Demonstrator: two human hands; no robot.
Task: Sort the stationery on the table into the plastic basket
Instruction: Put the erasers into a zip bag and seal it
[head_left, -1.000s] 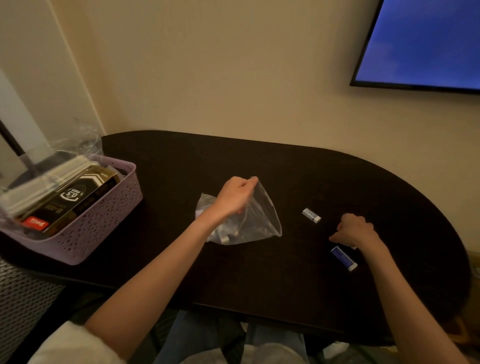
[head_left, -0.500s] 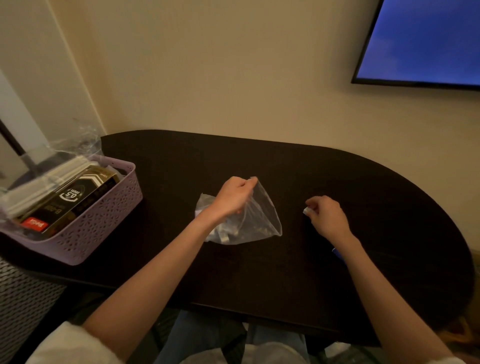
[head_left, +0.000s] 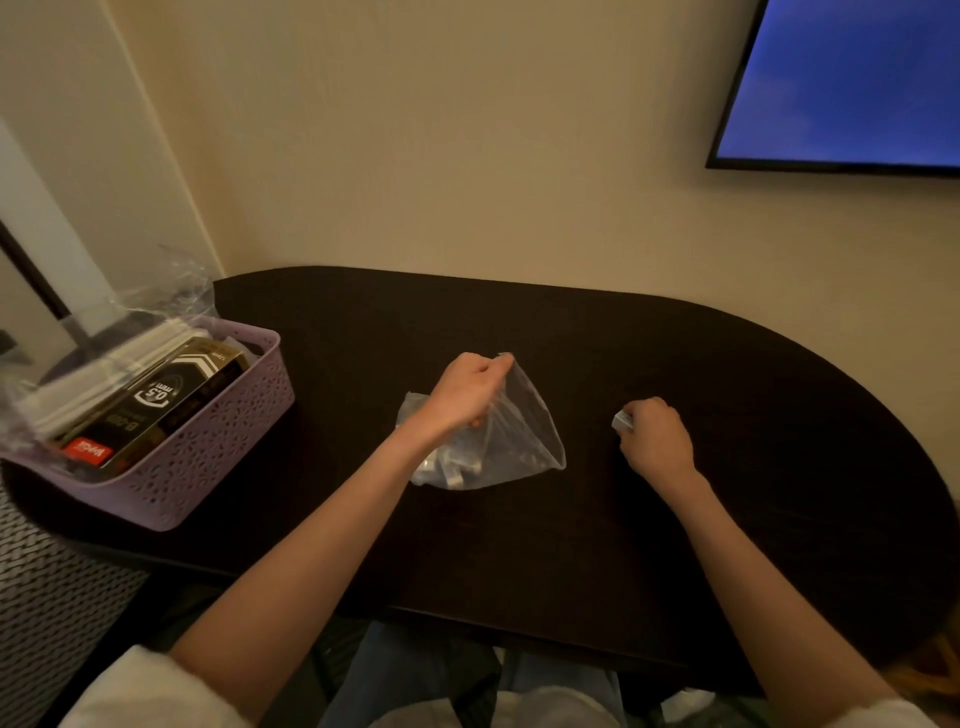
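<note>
Sorting partly done: boxes already lie in the lilac perforated plastic basket (head_left: 208, 462).
Right of it, the left hand (head_left: 462, 397) pinches a clear plastic bag (head_left: 511, 441); the right hand (head_left: 655, 440) grips a small white eraser (head_left: 622, 421).

Basket (head_left: 218, 457) at table (head_left: 675, 545) left edge; bag (head_left: 524, 441) centre.

A single head-worn wide-angle camera looks forward and steeply down from the seated person's position onto the dark oval wooden table (head_left: 649, 545), close above both forearms, facing the cream wall (head_left: 441, 145) and taking in the table's full width.
</note>
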